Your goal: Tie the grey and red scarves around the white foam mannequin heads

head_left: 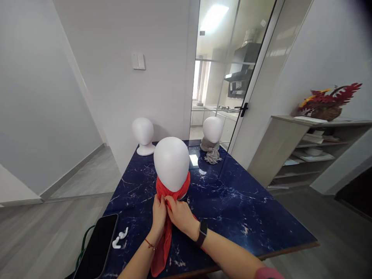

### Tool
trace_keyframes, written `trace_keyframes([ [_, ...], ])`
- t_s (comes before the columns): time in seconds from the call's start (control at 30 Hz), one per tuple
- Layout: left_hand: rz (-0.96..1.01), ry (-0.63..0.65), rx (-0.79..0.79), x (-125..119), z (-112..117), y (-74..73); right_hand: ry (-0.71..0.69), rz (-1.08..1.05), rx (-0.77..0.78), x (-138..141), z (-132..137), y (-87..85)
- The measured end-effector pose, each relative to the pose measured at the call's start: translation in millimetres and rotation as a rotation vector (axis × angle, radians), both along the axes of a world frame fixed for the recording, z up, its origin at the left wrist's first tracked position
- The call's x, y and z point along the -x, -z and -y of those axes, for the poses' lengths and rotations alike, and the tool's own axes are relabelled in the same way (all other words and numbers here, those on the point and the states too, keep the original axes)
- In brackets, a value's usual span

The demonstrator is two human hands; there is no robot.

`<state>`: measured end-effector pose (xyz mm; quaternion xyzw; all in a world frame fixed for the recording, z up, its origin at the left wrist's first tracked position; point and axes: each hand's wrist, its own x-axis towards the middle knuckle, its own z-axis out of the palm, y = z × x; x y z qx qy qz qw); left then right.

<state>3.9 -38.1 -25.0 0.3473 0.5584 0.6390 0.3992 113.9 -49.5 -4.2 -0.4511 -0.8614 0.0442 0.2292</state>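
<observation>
1. Head view: front white foam head point(171, 164) stands upright near the close edge of the blue marbled table point(238, 209); red scarf point(161, 252) wraps its neck, just under the chin.
2. Left hand point(159, 217): fingers bunched on the scarf at the front of the neck, pinching the fabric. Thin red bracelet point(150, 245) on that wrist.
3. Right hand point(181, 216): just beside the left, thumb and fingers closed on the same gathered spot, also pinching red fabric. Dark watch point(202, 233) on that wrist, pink sleeve point(269, 272) further up the arm.
4. Fingertips overlap the folds, so I can't tell whether there's a knot or only a gather under them.
5. One scarf tail hangs below the hands and lies along the table toward the near edge; more red shows under the right forearm.
6. Rear left: bare white foam head point(143, 131), upright by the wall. Rear right: another white foam head point(213, 129), grey scarf point(213, 155) tied round its neck, ends bunched in front.
7. Left near corner: black phone point(100, 244) lying flat, screen up, green cable point(84, 240) beside it. Two white earbuds point(124, 233) sit between phone and left forearm.
8. Behind the table: glass door point(215, 77), black handle point(243, 109).
</observation>
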Motion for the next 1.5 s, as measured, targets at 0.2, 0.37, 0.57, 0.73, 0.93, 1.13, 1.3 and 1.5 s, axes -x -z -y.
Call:
trace_keyframes([
  [0.2, 0.208, 0.042, 0.022, -4, 12, -0.4, 0.048, 0.272, -0.115, 7, 51, 5.6],
  [0.37, 0.291, 0.02, 0.07, -3, 11, -8.1, -0.173, 0.236, -0.206, 0, 41, 6.0],
  [0.57, 0.236, 0.22, 0.14, 10, 8, -16.3, -0.396, 0.107, -0.356, -2, -7, 13.0],
  [0.73, 0.292, 0.289, 0.263, 26, 9, -22.4, -0.34, -0.06, -0.34, -6, -10, 19.3],
  [0.93, 0.493, 0.505, 0.354, 35, 7, -35.3, -0.387, -0.017, -0.26, -17, -1, 6.7],
  [1.13, 0.642, 0.732, 0.466, 42, 10, -39.8, -0.349, 0.051, -0.172, -25, -3, 0.1],
  [1.3, 0.694, 0.851, 0.523, 40, 11, -40.0, -0.432, 0.095, -0.058, -31, -7, 0.0],
  [1.5, 0.709, 0.816, 0.489, 24, 12, -37.9, -0.559, 0.045, -0.038, -26, -6, 1.5],
])
